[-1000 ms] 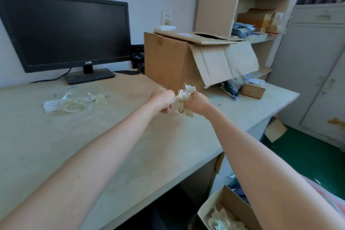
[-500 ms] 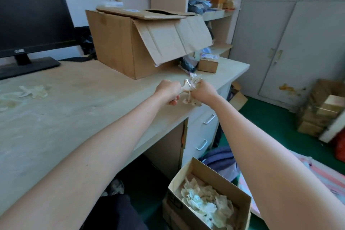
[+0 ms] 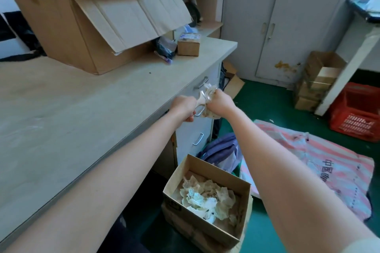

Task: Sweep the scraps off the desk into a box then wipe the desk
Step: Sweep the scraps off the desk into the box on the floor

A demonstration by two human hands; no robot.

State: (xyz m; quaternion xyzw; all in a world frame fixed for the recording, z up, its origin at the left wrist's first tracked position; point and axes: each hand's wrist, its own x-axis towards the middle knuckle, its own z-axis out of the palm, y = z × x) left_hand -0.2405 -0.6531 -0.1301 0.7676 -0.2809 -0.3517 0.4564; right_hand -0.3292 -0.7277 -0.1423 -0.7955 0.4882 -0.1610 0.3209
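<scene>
My left hand (image 3: 183, 107) and my right hand (image 3: 221, 102) meet just past the desk's front edge, both curled round one crumpled bundle of pale scraps (image 3: 209, 91). The bundle hangs in the air in front of the desk drawers. Below and nearer to me, an open cardboard box (image 3: 197, 219) stands on the green floor, holding a heap of similar whitish scraps (image 3: 205, 196). The wooden desk (image 3: 82, 109) stretches to the left under my left forearm.
A big cardboard box (image 3: 72, 26) with hanging flaps sits at the desk's back, a small parcel (image 3: 188, 47) beside it. Grey cabinet (image 3: 287, 16) stands ahead. On the floor lie a striped bag (image 3: 329, 160), stacked cartons (image 3: 316, 82) and a red crate (image 3: 357, 111).
Both hands carried the scrap bundle from over the desktop out past its front edge. My view swung right and down; the monitor left the frame and the floor box came into full sight.
</scene>
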